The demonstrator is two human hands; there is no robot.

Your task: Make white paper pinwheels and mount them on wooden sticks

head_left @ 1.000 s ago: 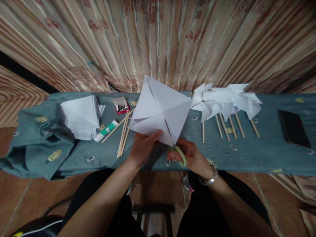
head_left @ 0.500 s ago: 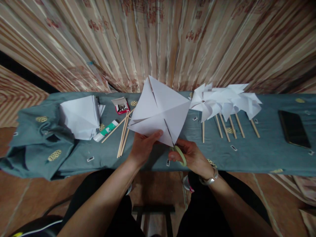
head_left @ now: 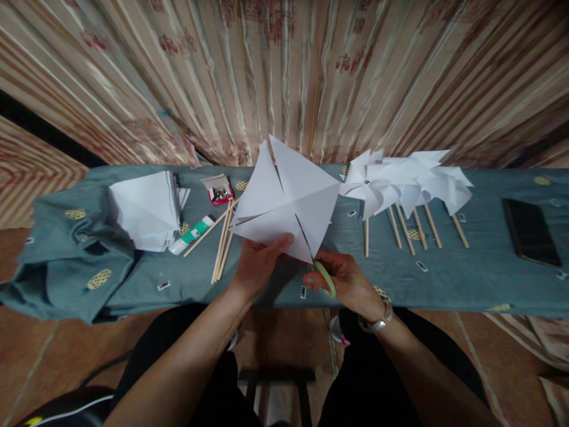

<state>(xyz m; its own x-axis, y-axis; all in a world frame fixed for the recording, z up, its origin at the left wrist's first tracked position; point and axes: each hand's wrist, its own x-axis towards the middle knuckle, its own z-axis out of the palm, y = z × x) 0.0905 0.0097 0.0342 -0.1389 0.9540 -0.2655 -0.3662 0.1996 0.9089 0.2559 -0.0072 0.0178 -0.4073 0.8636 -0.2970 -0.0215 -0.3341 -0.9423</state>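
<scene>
A white square of paper [head_left: 306, 198] is held up over the table, creased along its diagonals, with slits running in from its corners toward the middle. My left hand [head_left: 262, 258] pinches its lower edge, thumb on top and fingers underneath. In my right hand [head_left: 342, 276] is a pair of scissors [head_left: 326, 279] with pale green handles. Their blades lie along the slit at the paper's near corner and are mostly hidden, so how far apart they are does not show.
Left on the teal tablecloth [head_left: 249, 290] lie a stack of white paper [head_left: 144, 210], a glue tube [head_left: 193, 235], a small red box of metal pins [head_left: 220, 191] and several wooden sticks [head_left: 222, 246]. Paper pinwheels [head_left: 367, 182] on sticks lie right, then a dark phone [head_left: 531, 231]. A curtain [head_left: 284, 77] hangs behind.
Almost nothing differs. The paper and both hands keep their places, apart from a very slight shift of the paper and of the whole view.
</scene>
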